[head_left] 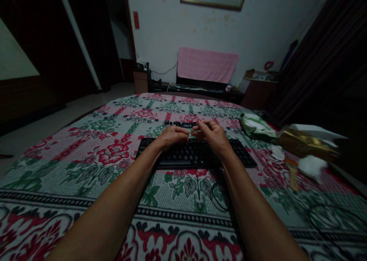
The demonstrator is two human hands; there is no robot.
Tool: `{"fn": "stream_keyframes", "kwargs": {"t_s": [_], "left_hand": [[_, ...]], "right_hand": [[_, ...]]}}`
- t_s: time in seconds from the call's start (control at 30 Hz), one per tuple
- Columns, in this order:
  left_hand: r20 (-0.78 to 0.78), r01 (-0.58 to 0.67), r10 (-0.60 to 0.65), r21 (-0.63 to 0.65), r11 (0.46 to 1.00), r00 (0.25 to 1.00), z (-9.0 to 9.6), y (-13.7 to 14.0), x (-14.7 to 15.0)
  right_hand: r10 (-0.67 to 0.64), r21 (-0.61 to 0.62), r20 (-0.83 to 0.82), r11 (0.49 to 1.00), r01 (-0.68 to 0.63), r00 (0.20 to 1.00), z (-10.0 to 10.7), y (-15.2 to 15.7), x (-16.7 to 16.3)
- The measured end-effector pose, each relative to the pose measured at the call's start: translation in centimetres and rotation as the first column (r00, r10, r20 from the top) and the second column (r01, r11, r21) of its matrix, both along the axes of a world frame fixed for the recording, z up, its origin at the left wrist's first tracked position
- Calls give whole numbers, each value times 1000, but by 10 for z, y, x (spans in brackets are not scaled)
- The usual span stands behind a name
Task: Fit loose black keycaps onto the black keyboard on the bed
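A black keyboard (183, 159) lies on a flowered cloth, partly covered by my hands and forearms. My left hand (172, 135) is above its upper edge, fingers drawn together and pointing right; anything in them is too small to make out. Facing it, my right hand (212, 135) has thumb and fingers closed, with a dark bit at the fingertips that I cannot identify. The fingertips of both hands nearly meet. Just beyond them lies a row of small black pieces (180, 124), which look like loose keycaps. A black cable (213, 199) loops beside my right forearm.
To the right lie a green and white tissue pack (255, 126), a gold box (306, 142), crumpled white tissue (312, 166) and a wooden-handled brush (292, 175). Another dark cable (315, 222) curves at the lower right. A pink towel (206, 65) covers a screen by the far wall.
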State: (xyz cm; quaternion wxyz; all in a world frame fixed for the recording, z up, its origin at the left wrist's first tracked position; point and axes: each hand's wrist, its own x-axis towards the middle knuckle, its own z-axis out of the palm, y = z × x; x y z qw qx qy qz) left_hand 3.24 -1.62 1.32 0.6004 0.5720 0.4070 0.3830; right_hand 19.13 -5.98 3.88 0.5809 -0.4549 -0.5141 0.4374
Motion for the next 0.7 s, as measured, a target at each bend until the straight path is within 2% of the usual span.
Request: {"fn": "stream_keyframes", "kwargs": {"t_s": [0.1, 0.23, 0.37, 0.47, 0.6, 0.7], "left_hand": [[-139, -60, 72, 90, 994, 988, 0, 1, -1], [-279, -40, 101, 217, 975, 955, 0, 1, -5], [-364, 56, 67, 318, 947, 929, -2, 3, -8], [-469, 117, 68, 354, 928, 880, -7, 6, -10], [-560, 160, 89, 380, 911, 824, -10, 10, -13], [-566, 166, 94, 391, 905, 819, -10, 12, -15]], "right_hand": [[-88, -15, -9, 996, 87, 996, -6, 6, 2], [-170, -28, 108, 984, 174, 979, -19, 15, 8], [-172, 31, 316, 985, 171, 933, -33, 22, 12], [-171, 63, 409, 985, 159, 896, -39, 24, 14], [-171, 95, 442, 985, 143, 880, -40, 24, 13], [-155, 99, 434, 987, 125, 887, -40, 24, 12]]}}
